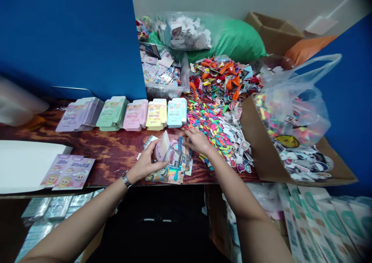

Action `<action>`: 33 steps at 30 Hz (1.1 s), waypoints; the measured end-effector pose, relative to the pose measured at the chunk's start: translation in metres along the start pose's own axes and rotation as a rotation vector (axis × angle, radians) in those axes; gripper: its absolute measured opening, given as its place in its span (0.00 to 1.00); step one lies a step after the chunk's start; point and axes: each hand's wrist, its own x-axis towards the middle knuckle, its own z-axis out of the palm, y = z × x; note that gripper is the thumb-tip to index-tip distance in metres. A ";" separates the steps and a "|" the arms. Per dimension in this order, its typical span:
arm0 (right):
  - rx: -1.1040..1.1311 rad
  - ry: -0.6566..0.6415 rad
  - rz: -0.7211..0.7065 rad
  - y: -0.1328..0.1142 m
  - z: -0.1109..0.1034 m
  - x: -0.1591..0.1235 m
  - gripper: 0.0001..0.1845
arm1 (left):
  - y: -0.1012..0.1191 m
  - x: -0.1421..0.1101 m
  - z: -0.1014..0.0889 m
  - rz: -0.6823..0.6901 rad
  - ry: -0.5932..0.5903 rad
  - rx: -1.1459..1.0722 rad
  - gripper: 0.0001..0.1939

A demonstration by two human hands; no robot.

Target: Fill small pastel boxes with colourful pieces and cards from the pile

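Card pile (landmark): a loose heap of printed cards (174,172) on the wood-grained table (116,148), near its front edge.
Open carton: a small purple carton (159,151), above the left part of the card pile, tilted, its mouth up.
Left hand: the left hand (148,160), over the left side of the card pile, is closed around the open carton, thumb on the near side; a metal-banded watch (126,179) circles the wrist.
Right hand: the right hand (199,141) is at the far right edge of the card pile, fingers partly spread and bent; whether they grip anything I cannot tell.
Flat-carton stacks: beyond the card pile, left to right, a purple stack (78,115), green stack (112,113), pink stack (134,115), yellow stack (156,113) and light-blue stack (176,112).
Bright pieces: small multicoloured pieces (213,129), just right of the card pile and beyond.
Die-cut stickers: white-edged stickers (236,141), farther right of the card pile.
Cardboard box: an open box (252,142), well right of the card pile, with a clear plastic bag (315,100) in it.
Purple printed pieces: two overlapping pieces (76,173), well left of the card pile.
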 end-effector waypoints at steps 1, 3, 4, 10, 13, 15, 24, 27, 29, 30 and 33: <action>0.025 0.003 -0.013 0.002 0.001 0.001 0.13 | 0.000 0.001 0.001 0.004 -0.003 0.009 0.40; 0.068 0.008 -0.046 0.005 0.001 0.004 0.08 | 0.000 0.004 0.003 0.011 -0.008 0.032 0.40; 0.104 0.018 -0.069 0.007 0.001 0.005 0.07 | 0.000 0.005 0.003 0.017 -0.009 0.043 0.40; 0.309 0.156 -0.176 0.008 -0.009 0.006 0.06 | 0.007 0.013 -0.001 0.074 -0.071 0.078 0.39; 0.392 0.236 -0.243 0.004 -0.016 0.005 0.07 | 0.010 0.020 -0.003 0.138 -0.126 0.094 0.41; 0.425 0.246 -0.282 -0.001 -0.020 0.006 0.08 | 0.012 0.025 -0.003 0.173 -0.160 0.113 0.42; 0.474 0.426 -0.228 -0.034 -0.040 0.004 0.11 | 0.022 0.033 0.005 0.190 -0.085 -0.052 0.38; 0.567 0.628 0.035 -0.044 -0.032 -0.014 0.14 | 0.022 0.022 0.005 0.095 0.031 -0.327 0.39; 0.700 0.647 0.171 -0.054 -0.016 -0.027 0.14 | 0.023 0.014 0.008 0.028 0.099 -0.458 0.40; 0.798 0.630 0.217 -0.061 -0.006 -0.032 0.15 | 0.023 0.011 0.010 0.009 0.125 -0.495 0.41; 1.159 0.549 0.295 -0.085 0.026 -0.040 0.22 | 0.024 0.003 0.018 -0.007 0.162 -0.539 0.45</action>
